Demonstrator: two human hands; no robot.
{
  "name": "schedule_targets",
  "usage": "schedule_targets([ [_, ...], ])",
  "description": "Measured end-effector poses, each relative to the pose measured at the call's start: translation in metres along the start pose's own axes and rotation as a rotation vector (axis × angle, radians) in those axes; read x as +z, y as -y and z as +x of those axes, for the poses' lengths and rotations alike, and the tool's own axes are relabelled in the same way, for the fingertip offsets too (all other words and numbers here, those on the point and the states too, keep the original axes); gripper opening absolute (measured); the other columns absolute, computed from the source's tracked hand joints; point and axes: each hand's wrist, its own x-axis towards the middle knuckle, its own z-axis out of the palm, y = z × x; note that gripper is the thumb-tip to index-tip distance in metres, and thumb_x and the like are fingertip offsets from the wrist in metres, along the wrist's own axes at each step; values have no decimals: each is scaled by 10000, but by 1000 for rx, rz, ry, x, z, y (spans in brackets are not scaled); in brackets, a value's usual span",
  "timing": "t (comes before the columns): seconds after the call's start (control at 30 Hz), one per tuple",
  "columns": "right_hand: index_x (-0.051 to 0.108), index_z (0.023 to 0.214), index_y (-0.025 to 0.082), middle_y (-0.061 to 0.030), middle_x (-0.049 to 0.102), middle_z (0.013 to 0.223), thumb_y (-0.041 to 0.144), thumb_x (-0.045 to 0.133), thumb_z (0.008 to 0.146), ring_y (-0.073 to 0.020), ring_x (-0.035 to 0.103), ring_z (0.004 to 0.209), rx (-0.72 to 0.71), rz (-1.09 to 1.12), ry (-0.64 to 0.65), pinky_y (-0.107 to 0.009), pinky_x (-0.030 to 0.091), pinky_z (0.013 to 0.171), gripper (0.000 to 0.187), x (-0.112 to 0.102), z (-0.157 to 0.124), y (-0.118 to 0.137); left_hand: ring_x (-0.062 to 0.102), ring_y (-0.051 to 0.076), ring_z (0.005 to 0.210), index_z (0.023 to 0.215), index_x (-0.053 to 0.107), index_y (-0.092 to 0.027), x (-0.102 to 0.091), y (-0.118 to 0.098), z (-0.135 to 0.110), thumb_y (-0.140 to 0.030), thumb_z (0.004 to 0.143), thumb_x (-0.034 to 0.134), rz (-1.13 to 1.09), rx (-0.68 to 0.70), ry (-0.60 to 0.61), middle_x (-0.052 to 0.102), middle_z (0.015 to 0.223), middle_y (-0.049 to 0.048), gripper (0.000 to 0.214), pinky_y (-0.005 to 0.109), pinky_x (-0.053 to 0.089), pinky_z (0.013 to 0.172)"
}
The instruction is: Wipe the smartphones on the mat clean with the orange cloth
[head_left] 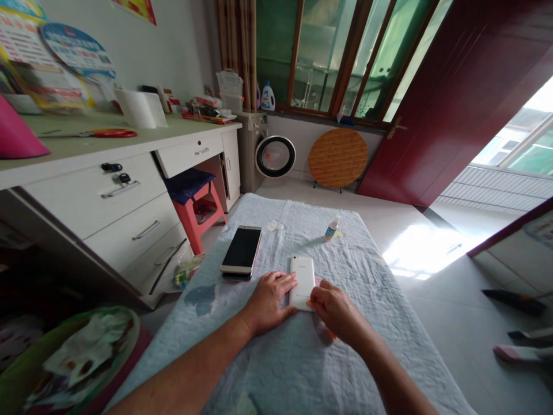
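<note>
A white smartphone lies face down on the cloth-covered table, its camera end pointing away from me. My left hand grips its left side, fingers on the edge and thumb at the lower corner. Closed at the phone's lower right edge, my right hand holds a small orange object that shows only in part; its kind is unclear. To the left, a gold-framed smartphone with a dark screen rests on top of another device. A small spray bottle stands upright beyond my right hand.
A white desk with drawers runs along the left, bearing scissors and a paper roll. A red stool stands beside it. A basket sits low at the left. Behind are a washing machine and a round wooden board.
</note>
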Motion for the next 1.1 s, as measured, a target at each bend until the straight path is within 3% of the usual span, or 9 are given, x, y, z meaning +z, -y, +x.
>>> schedule_targets([
  [0.4,618,741,163,-29,559,824,133,501,881,-118,488,716,-6,-108,-26,-225,318,645,185,12,13,14,478,292,1221,1250,596,-223,2,1,1,-398,744,715,12,3,-4,522,1401,55,548,456,358,1053],
  [0.8,626,728,162,-13,555,788,168,533,849,-115,512,688,41,-28,-61,-225,331,642,152,-3,1,-18,495,285,1193,1240,601,-227,3,1,1,-327,704,756,9,1,-27,543,1381,46,567,451,363,1047],
  [0.93,620,712,168,-10,553,787,223,532,879,-111,515,688,19,-6,-30,-225,333,644,196,-1,-2,-11,492,286,1194,1241,600,-233,3,1,1,-345,719,748,9,5,-25,542,1383,44,554,449,360,1047],
  [1.1,603,712,167,-16,557,818,167,526,874,-113,508,720,17,-60,-9,-219,332,655,179,2,2,2,490,291,1201,1251,595,-232,2,1,0,-404,759,708,2,11,-17,537,1386,56,534,461,356,1046],
])
